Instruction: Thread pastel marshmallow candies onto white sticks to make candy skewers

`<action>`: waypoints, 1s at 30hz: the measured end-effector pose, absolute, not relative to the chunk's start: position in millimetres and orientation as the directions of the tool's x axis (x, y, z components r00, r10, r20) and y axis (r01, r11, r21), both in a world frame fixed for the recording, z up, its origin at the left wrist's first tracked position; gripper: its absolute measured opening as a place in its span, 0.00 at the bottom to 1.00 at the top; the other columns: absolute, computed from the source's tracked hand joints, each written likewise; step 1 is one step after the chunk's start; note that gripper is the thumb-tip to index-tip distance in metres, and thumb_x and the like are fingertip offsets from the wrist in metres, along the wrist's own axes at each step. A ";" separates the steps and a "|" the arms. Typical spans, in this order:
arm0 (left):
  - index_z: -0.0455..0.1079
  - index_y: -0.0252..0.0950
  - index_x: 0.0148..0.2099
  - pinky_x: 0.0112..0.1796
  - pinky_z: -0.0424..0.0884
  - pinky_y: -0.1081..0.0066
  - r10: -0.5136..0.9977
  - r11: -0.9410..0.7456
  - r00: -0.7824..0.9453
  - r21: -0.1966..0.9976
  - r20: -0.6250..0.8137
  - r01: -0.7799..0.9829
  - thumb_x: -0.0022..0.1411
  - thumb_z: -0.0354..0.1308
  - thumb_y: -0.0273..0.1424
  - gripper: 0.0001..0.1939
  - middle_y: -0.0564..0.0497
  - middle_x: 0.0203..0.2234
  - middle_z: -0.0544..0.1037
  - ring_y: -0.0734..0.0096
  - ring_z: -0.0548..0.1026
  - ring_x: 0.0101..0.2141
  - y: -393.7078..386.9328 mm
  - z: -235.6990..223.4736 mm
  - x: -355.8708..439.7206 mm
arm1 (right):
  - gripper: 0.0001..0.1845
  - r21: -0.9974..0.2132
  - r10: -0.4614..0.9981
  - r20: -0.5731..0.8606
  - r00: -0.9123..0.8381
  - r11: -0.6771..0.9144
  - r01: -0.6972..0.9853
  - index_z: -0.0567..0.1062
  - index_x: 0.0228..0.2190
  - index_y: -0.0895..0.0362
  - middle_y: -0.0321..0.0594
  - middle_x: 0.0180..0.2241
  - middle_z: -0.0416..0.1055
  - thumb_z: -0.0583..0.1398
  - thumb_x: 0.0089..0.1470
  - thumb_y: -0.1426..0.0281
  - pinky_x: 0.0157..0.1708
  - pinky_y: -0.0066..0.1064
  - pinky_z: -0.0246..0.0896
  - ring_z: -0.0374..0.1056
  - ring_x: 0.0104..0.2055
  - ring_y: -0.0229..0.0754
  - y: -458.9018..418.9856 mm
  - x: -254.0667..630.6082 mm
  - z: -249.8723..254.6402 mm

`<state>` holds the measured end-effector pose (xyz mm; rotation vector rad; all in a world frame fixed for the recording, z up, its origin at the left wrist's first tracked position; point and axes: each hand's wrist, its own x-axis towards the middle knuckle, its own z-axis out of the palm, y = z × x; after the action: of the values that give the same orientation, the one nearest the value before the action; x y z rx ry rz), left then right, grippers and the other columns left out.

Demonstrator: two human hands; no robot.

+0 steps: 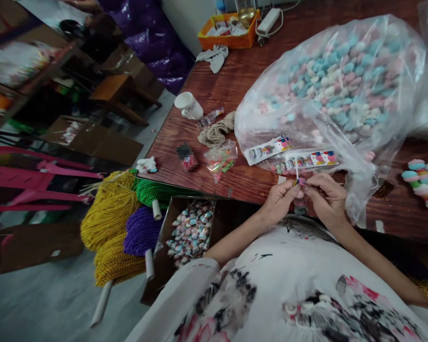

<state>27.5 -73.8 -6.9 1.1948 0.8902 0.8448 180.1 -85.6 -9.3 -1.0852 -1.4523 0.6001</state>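
Close to the table's front edge, my left hand [280, 199] and my right hand [324, 195] meet, both closed in a pinch. Between them is a marshmallow pop in a clear wrapper [300, 205], its body hanging below the fingers. Its white stick [296, 165] points up and away from me. A small colourful bit shows at the fingertips, where the wrapper is gathered; its exact kind is too small to make out. Just beyond my hands lie flat printed wrappers [308, 160] and, left of them, more wrappers [267, 150].
A big clear bag of pastel marshmallows [342, 90] covers much of the table [157, 154]. Left are a mug [189, 105], cord [217, 130] and a candy bag [221, 159]. Marshmallow skewers [424, 183] lie right. Below stands a box of wrapped pops [217, 223] beside yellow rope bundles [110, 213].
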 end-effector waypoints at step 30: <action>0.64 0.33 0.28 0.24 0.64 0.76 0.473 0.570 0.776 0.817 -0.417 0.091 0.51 0.65 0.51 0.25 0.59 0.19 0.64 0.82 0.65 0.20 -44.9 -0.5 29.0 | 0.11 -0.539 0.818 0.571 -0.065 0.434 0.722 0.77 0.39 0.46 0.40 0.44 0.75 0.64 0.51 0.68 0.53 0.48 0.56 0.66 0.50 0.49 -99.0 220.2 -17.7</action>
<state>29.0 -44.9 -0.5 0.9533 0.6662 0.2447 220.2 -99.0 -17.7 -1.3180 -1.8132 0.1387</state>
